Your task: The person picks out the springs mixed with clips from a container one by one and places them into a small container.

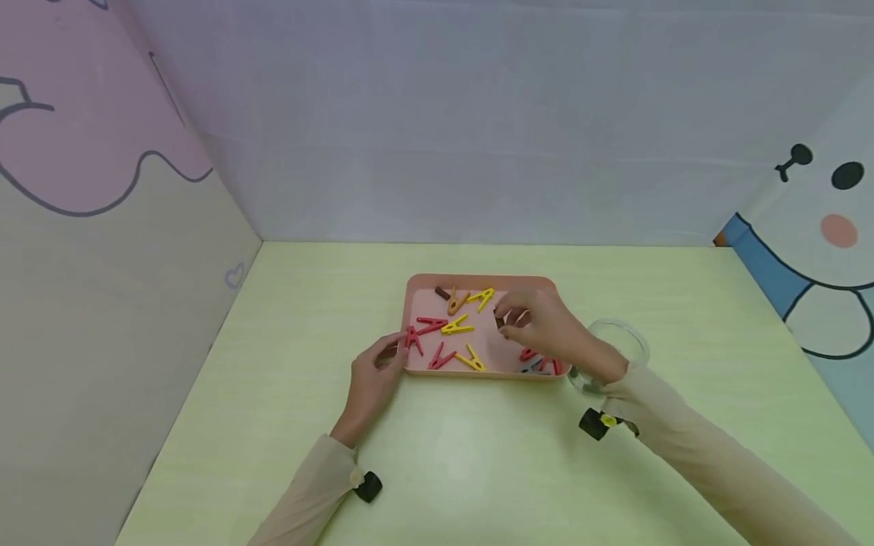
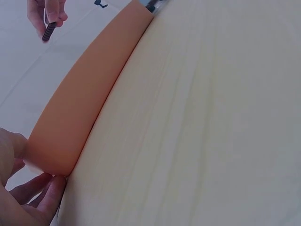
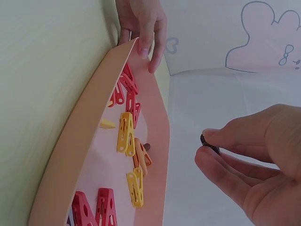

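A pink tray (image 1: pixel 485 377) on the table holds red, yellow and orange plastic clips, such as a yellow clip (image 1: pixel 457 324) and an orange clip (image 1: pixel 457 304). My left hand (image 1: pixel 378 377) grips the tray's left edge near the front corner, thumb and fingers on either side of its wall in the right wrist view. Over the tray's right half, my right hand (image 1: pixel 546 326) pinches a small dark ribbed cylinder (image 2: pixel 48 32) between thumb and fingertips. Another dark ribbed piece (image 1: pixel 441 292) lies at the tray's back left. Red and grey clips at the front right are partly hidden.
A clear round glass bowl (image 1: pixel 645 345) stands right of the tray, partly covered by my right wrist; something dark shows inside it. Pale walls with cartoon drawings border the table (image 1: pixel 464 462) at the back and sides.
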`<state>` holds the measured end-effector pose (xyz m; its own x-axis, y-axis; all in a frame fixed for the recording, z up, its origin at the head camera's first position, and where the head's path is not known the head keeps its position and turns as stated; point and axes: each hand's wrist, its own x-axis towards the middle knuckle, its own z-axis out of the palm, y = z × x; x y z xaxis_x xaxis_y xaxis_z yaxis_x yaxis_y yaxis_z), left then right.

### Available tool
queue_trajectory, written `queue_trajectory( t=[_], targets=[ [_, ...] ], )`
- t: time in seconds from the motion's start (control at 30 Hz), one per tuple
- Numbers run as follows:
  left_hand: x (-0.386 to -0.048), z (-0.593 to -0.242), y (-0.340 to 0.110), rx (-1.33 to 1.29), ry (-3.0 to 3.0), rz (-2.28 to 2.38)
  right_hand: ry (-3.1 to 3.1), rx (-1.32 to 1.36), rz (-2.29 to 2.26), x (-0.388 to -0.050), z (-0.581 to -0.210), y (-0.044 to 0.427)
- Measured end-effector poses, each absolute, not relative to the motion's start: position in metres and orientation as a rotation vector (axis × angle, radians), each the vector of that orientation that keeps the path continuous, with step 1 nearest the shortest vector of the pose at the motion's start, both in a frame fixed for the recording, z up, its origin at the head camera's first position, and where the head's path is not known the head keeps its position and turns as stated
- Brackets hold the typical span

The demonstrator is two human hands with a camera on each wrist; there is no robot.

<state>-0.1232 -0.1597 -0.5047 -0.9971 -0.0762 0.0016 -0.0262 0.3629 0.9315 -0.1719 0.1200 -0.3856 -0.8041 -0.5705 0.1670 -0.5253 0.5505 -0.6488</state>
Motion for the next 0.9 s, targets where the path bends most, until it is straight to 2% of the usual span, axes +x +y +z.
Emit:
queue_trajectory(
  t=[0.9],
  targets=[
    [-0.124,-0.509,-0.16,0.073,-2.54,-1.717,2.801,-0.87,-1.113,-0.15,-0.39,0.157]
  ],
)
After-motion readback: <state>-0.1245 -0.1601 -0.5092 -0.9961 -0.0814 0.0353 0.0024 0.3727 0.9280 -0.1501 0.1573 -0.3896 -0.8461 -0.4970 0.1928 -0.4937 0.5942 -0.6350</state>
